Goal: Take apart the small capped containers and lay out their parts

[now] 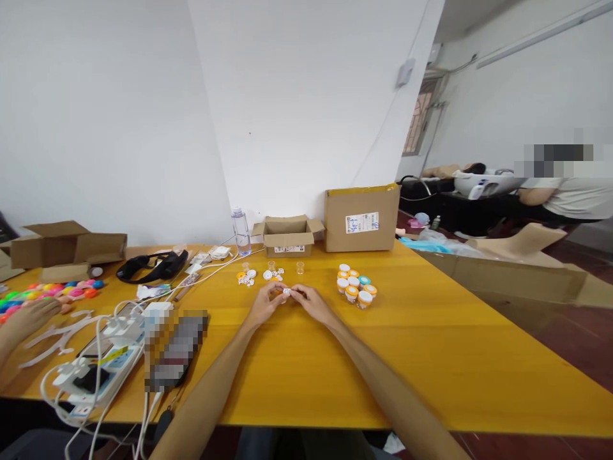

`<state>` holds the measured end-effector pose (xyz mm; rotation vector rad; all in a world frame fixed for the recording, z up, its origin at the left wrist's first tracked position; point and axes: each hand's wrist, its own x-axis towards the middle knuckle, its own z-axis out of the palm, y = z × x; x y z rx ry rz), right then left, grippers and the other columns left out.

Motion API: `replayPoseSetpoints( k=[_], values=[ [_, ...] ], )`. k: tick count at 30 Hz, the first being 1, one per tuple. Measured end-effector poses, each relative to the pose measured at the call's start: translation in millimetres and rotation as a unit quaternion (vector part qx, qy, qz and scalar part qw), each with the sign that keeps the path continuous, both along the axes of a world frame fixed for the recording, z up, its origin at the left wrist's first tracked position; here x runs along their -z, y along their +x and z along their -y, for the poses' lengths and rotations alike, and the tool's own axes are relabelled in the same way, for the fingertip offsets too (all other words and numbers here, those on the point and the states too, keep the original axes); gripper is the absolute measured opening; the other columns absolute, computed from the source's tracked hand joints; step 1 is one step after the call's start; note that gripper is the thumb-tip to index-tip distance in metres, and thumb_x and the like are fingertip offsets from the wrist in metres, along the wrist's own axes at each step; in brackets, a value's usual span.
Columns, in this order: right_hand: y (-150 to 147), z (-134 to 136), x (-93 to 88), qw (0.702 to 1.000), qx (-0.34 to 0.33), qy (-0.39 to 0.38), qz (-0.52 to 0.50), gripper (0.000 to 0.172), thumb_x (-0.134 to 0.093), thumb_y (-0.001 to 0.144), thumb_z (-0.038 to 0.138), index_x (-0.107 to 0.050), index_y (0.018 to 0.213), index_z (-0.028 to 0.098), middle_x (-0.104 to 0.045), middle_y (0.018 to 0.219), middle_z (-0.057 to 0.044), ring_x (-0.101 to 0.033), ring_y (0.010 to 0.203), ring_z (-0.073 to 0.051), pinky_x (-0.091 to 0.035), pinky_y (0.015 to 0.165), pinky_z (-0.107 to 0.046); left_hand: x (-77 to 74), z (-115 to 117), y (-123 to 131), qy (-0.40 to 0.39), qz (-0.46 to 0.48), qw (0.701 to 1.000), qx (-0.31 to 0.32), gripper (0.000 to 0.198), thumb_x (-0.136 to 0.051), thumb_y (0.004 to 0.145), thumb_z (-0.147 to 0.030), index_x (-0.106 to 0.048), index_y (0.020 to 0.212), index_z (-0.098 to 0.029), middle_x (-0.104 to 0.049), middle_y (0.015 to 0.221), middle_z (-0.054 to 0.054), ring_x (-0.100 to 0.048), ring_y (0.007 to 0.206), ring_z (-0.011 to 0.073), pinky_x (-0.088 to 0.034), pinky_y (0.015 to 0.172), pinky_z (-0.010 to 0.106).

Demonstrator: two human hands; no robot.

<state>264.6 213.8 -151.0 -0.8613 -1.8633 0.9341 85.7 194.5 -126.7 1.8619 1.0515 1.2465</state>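
My left hand (265, 304) and my right hand (312, 301) meet over the middle of the table, fingertips closed on a small white piece (287, 291) with dark marks. It is too small to make out fully, and fingers hide part of it. Just beyond my hands lie two little heaps of dotted white pieces (246, 280) with white and orange lids (267, 275). Small clear cups (300, 268) stand behind them. To the right of my right hand is a cluster of clear jars (364, 299) with white, orange and blue lids.
An open small carton (288, 243) and a larger closed box (363, 220) stand by the wall, beside a water bottle (241, 231). At left are a power strip (115, 364) with cables, a black strap (152, 265), colourful balls (52, 291) and another person's hand (36, 316).
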Motion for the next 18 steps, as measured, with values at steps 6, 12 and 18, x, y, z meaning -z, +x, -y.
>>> replayPoseSetpoints(
  k=[6, 12, 18],
  values=[
    [0.0, -0.5, 0.1, 1.000, -0.012, -0.002, 0.007, 0.038, -0.049, 0.090, 0.054, -0.061, 0.076, 0.021, -0.060, 0.070, 0.000, -0.053, 0.070, -0.016, -0.043, 0.069, -0.028, -0.9, 1.1, 0.5, -0.011, 0.006, 1.000, 0.009, 0.020, -0.071, 0.076, -0.038, -0.070, 0.087, -0.021, -0.073, 0.087, 0.004, -0.065, 0.084, 0.0183, -0.049, 0.083, 0.032],
    [-0.2, -1.8, 3.3, 1.000, -0.009, -0.003, 0.012, 0.044, -0.045, 0.091, 0.058, -0.057, 0.070, 0.021, -0.057, 0.066, 0.001, -0.052, 0.065, -0.016, -0.042, 0.065, -0.027, -0.1, 2.0, 1.0, -0.025, 0.019, 0.999, 0.019, 0.022, -0.072, 0.075, -0.038, -0.070, 0.088, -0.020, -0.073, 0.089, 0.004, -0.065, 0.084, 0.0189, -0.051, 0.081, 0.032],
    [-0.2, -3.4, 6.1, 1.000, -0.007, -0.007, 0.018, 0.047, -0.044, 0.090, 0.061, -0.053, 0.068, 0.021, -0.056, 0.063, 0.002, -0.050, 0.063, -0.015, -0.040, 0.064, -0.027, 1.4, 0.5, 1.0, -0.027, 0.027, 0.999, 0.025, 0.021, -0.074, 0.074, -0.036, -0.071, 0.088, -0.020, -0.073, 0.086, 0.004, -0.065, 0.083, 0.0187, -0.051, 0.080, 0.031]
  ],
)
